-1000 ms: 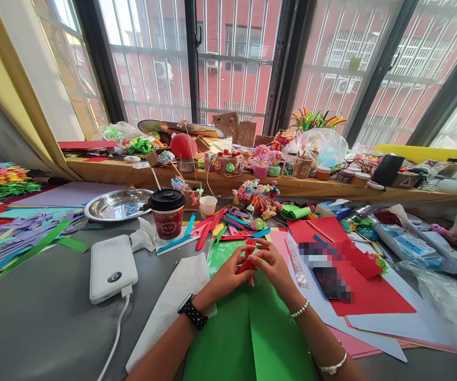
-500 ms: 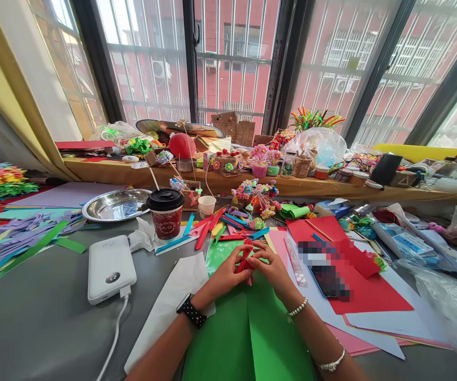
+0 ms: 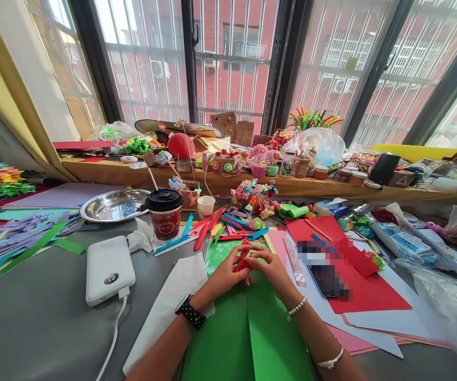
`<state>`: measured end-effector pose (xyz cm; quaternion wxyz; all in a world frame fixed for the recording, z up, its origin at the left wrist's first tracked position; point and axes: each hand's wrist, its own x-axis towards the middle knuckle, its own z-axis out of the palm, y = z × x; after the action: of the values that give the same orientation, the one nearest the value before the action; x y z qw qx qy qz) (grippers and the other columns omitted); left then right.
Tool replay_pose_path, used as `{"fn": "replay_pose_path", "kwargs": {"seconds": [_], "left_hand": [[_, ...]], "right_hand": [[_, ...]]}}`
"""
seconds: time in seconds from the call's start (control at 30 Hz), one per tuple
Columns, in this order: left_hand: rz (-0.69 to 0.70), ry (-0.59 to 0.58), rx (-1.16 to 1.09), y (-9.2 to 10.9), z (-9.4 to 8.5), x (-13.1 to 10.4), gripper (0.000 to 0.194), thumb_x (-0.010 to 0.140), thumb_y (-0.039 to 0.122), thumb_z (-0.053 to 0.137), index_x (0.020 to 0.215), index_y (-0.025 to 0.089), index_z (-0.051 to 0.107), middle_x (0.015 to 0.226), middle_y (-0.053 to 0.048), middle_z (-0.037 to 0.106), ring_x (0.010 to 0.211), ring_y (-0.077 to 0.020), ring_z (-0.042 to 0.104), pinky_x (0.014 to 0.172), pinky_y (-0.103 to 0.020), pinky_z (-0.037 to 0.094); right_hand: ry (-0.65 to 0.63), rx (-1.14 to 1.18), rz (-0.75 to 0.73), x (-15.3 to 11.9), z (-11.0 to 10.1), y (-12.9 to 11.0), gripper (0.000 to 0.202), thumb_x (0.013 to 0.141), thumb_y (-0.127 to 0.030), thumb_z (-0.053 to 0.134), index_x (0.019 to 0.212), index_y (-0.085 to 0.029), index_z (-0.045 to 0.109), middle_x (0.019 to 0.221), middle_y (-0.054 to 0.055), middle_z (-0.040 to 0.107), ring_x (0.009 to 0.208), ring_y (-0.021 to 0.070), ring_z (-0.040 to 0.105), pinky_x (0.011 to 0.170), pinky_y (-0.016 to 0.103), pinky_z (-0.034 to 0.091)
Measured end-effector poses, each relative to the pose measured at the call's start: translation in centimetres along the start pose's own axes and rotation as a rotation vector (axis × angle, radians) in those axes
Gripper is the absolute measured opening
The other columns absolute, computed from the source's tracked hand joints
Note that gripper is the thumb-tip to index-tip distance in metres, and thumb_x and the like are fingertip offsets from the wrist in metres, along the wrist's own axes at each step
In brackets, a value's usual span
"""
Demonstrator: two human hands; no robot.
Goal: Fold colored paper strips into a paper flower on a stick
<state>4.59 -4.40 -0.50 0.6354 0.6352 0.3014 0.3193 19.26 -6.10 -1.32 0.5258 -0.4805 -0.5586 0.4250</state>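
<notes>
Between my two hands is a small bundle of folded red paper strips (image 3: 244, 255), held upright over the green paper sheets (image 3: 228, 338). My left hand (image 3: 229, 269) is closed around its left side, thumb low and fingers high. From the right, my right hand (image 3: 268, 264) pinches the same red paper with thumb and fingertips. The fingers cover part of the folds. Just beyond the hands lies a loose pile of coloured paper strips (image 3: 211, 225).
A lidded coffee cup (image 3: 165, 219), a steel plate (image 3: 109, 206) and a white power bank (image 3: 110, 264) stand to the left. At right are red paper (image 3: 375, 291), a ruler (image 3: 294, 262) and a phone (image 3: 326, 280). Crafts line the window ledge (image 3: 141, 177).
Both hands stay in nearly the same place around the red paper. The fingers have shifted only slightly, and the whole view has moved a little.
</notes>
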Motion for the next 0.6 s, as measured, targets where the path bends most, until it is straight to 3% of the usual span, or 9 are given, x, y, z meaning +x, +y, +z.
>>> {"fn": "replay_pose_path", "kwargs": {"seconds": [0.23, 0.37, 0.5, 0.6], "left_hand": [[0.02, 0.173, -0.039, -0.1, -0.6, 0.3, 0.062, 0.066, 0.023, 0.057, 0.121, 0.022, 0.027, 0.085, -0.004, 0.056, 0.064, -0.0156, 0.062, 0.061, -0.029, 0.046], [0.023, 0.411, -0.12, 0.0, -1.1, 0.5, 0.071, 0.066, 0.027, 0.06, 0.124, 0.022, 0.02, 0.085, -0.004, 0.059, 0.065, -0.0146, 0.06, 0.062, -0.028, 0.046], [0.072, 0.623, -0.182, 0.3, -1.5, 0.5, 0.049, 0.065, 0.029, 0.059, 0.108, 0.018, 0.038, 0.091, -0.006, 0.058, 0.07, -0.0136, 0.059, 0.064, -0.026, 0.046], [0.094, 0.709, -0.242, 0.5, -1.8, 0.5, 0.04, 0.067, 0.026, 0.057, 0.102, 0.018, 0.041, 0.094, -0.005, 0.056, 0.075, -0.0129, 0.059, 0.067, -0.025, 0.045]], "right_hand": [[0.102, 0.017, 0.013, 0.4, -0.4, 0.5, 0.028, 0.061, -0.045, 0.061, 0.064, -0.018, 0.065, 0.101, 0.007, 0.059, 0.097, 0.0223, 0.05, 0.085, 0.035, 0.035], [0.137, -0.019, 0.028, 0.4, -0.3, 0.4, 0.027, 0.063, -0.045, 0.059, 0.065, -0.018, 0.064, 0.098, 0.007, 0.06, 0.093, 0.0223, 0.052, 0.079, 0.034, 0.038], [0.195, -0.001, 0.058, 0.4, -0.7, 0.1, 0.027, 0.064, -0.043, 0.058, 0.072, -0.018, 0.064, 0.091, 0.007, 0.062, 0.09, 0.0223, 0.052, 0.077, 0.033, 0.039], [0.222, 0.022, 0.122, 0.4, -1.0, -0.1, 0.029, 0.063, -0.042, 0.058, 0.077, -0.017, 0.064, 0.087, 0.006, 0.063, 0.086, 0.0224, 0.054, 0.075, 0.034, 0.04]]}}
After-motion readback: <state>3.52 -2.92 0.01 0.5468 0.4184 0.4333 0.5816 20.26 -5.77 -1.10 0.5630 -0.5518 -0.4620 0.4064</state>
